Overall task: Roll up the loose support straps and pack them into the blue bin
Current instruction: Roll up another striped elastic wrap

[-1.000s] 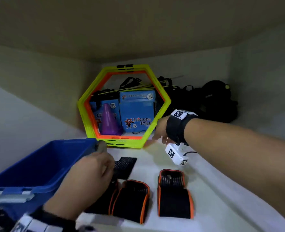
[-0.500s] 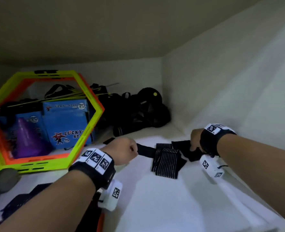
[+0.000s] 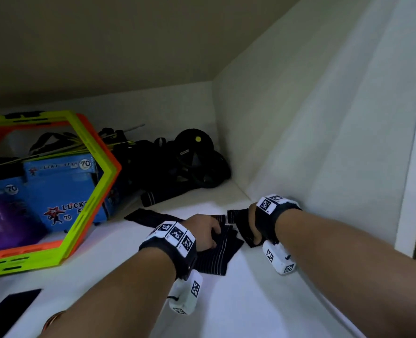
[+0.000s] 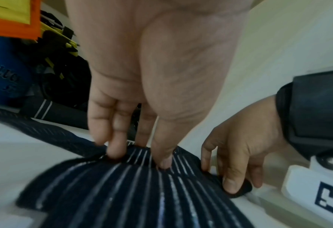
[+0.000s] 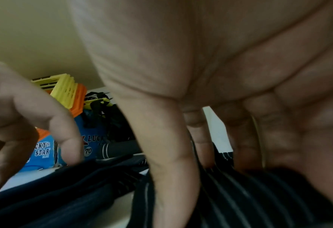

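Left hand: the left hand [image 3: 203,231] sits at mid-frame in the head view, its fingertips [image 4: 162,160] and thumb digging into the far edge of the striped strap [image 3: 216,257], bunching the cloth.
Right hand: the right hand [image 3: 252,224], just right of the left, has its fingers curled over the strap's dark end [image 3: 237,214], the thumb pinching it against the shelf [image 3: 238,301].
Change from half a second ago: the left hand was a fist on the thin tail further left; now it has shifted right onto the wide striped part, and the two hands are close together.
Strap: black ribbed elastic with thin pale lengthwise stripes, lying flat and unrolled at lower centre; its narrow plain tail [image 3: 148,217] runs toward the left.
Shelf: smooth white board with white walls at the right.
Hexagon frames: slotted lime and orange plastic hexagon frames [image 3: 90,181] lean upright at the left.
Box: a blue box [image 3: 63,191] behind them reads "LUCKY STAR" and "70" in white circles.
Cone: a purple cone [image 3: 4,220] at far left.
Gear: a heap of black gear [image 3: 190,162] in the back corner, one round piece with a yellow dot.
Blue bin: out of view.
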`<state>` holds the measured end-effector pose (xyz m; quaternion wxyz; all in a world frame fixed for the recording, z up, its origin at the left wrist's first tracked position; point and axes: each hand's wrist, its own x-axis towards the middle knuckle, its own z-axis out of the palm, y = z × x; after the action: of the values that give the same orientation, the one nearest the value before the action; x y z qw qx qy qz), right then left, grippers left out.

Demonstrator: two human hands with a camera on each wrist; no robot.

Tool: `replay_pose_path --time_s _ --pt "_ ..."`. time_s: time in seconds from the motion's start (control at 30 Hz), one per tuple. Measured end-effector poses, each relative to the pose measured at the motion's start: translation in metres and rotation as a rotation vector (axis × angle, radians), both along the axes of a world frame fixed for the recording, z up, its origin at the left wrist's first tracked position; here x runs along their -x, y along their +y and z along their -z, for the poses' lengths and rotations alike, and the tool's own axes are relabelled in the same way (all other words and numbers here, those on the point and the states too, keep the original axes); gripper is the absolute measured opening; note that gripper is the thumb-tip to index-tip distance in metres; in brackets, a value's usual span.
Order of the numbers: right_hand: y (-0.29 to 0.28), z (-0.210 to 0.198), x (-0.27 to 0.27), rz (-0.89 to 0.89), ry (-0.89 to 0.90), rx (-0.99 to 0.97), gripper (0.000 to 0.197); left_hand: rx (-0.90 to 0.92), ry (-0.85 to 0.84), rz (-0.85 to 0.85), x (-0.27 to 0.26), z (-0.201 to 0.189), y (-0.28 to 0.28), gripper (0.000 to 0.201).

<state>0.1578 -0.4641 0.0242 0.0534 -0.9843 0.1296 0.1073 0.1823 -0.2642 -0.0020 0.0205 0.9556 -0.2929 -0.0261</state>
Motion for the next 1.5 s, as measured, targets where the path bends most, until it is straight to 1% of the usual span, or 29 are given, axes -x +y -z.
replay_pose_path --time_s 0.07,0.13,0.17,0.23,0.3,0.37,0.4,0.43,0.47,0.5,0.53,0.57,0.6,0.67,0.7,0.77,0.83,0.9,1.0,1.07,1.13,1.2,1.27,1.33,1.4,1.47,1.5 --pt "0.002 -0.002 0.004 -0.025 0.002 0.066 0.037 0.03 -0.022 -0.027 0.0 0.002 -0.001 0.034" --pt "0.001 -0.004 0.004 -0.037 -0.004 0.082 0.032 0.028 -0.041 -0.053 0.001 0.003 -0.004 0.04" --pt "0.001 -0.006 0.005 -0.035 -0.002 0.084 0.029 0.011 -0.039 -0.065 0.002 0.002 -0.006 0.043" --pt "0.002 -0.008 0.006 -0.042 -0.01 0.064 0.021 -0.064 -0.002 -0.085 0.004 0.0 -0.01 0.041" --pt "0.002 -0.006 -0.004 -0.028 -0.041 0.08 0.021 -0.142 0.048 -0.113 0.007 -0.003 -0.013 0.039" --pt "-0.012 0.019 -0.053 -0.038 -0.106 0.041 0.026 -0.145 0.09 -0.149 0.012 -0.008 -0.015 0.043" --pt "-0.021 0.039 -0.084 -0.053 -0.135 0.007 0.029 -0.135 0.096 -0.158 0.014 -0.009 -0.015 0.045" --pt "-0.026 0.05 -0.104 -0.065 -0.163 -0.032 0.034 -0.135 0.084 -0.153 0.017 -0.012 -0.015 0.046" --pt "-0.021 0.046 -0.102 -0.051 -0.205 -0.084 0.039 -0.14 0.054 -0.146 0.019 -0.015 -0.013 0.045" --pt "-0.011 0.029 -0.081 -0.034 -0.266 -0.12 0.041 -0.142 0.011 -0.138 0.02 -0.017 -0.011 0.042" --pt "0.003 0.008 -0.044 -0.048 -0.368 -0.176 0.037 -0.121 -0.026 -0.133 0.019 -0.019 -0.008 0.037" --pt "0.016 -0.014 -0.01 -0.052 -0.436 -0.236 0.031 -0.086 -0.052 -0.127 0.02 -0.021 -0.005 0.034" --pt "0.021 -0.025 0.007 -0.04 -0.478 -0.318 0.023 -0.04 -0.067 -0.126 0.019 -0.025 -0.001 0.031" --pt "0.021 -0.034 0.019 -0.008 -0.601 -0.497 0.008 0.078 -0.076 -0.145 0.021 -0.034 0.007 0.03" --pt "0.021 -0.036 0.019 -0.002 -0.678 -0.57 0.004 0.155 -0.071 -0.159 0.022 -0.041 0.012 0.029" --pt "0.02 -0.042 0.013 0.052 -0.81 -0.763 0.014 0.308 -0.094 -0.164 0.022 -0.057 0.023 0.027" --pt "0.02 -0.059 0.015 0.072 -0.866 -0.919 0.028 0.423 -0.173 -0.131 0.021 -0.077 0.034 0.016" --pt "0.022 -0.081 0.021 0.039 -0.905 -1.026 0.037 0.504 -0.272 -0.107 0.022 -0.1 0.044 0.006" --pt "0.023 -0.11 0.024 -0.015 -1.007 -1.098 0.037 0.644 -0.458 -0.094 0.025 -0.134 0.057 0.017" --pt "0.029 -0.128 0.031 -0.013 -1.088 -1.113 0.035 0.73 -0.528 -0.098 0.03 -0.155 0.063 0.019" --pt "0.034 -0.144 0.042 -0.036 -1.171 -1.088 0.03 0.826 -0.523 -0.121 0.036 -0.174 0.069 0.018" --pt "0.037 -0.156 0.049 -0.066 -1.22 -1.07 0.027 0.9 -0.501 -0.14 0.041 -0.188 0.075 0.022" --pt "0.041 -0.163 0.054 -0.073 -1.247 -1.064 0.03 0.981 -0.47 -0.129 0.044 -0.198 0.081 0.025" --pt "0.048 -0.168 0.058 -0.064 -1.265 -1.08 0.034 1.025 -0.455 -0.115 0.05 -0.203 0.085 0.024" --pt "0.053 -0.169 0.062 -0.056 -1.272 -1.118 0.033 1.071 -0.448 -0.09 0.056 -0.204 0.087 0.024" --pt "0.059 -0.17 0.07 -0.048 -1.248 -1.143 0.031 1.116 -0.463 -0.047 0.065 -0.201 0.089 0.027" --pt "0.062 -0.17 0.074 -0.049 -1.218 -1.143 0.031 1.104 -0.479 -0.016 0.07 -0.199 0.091 0.026"
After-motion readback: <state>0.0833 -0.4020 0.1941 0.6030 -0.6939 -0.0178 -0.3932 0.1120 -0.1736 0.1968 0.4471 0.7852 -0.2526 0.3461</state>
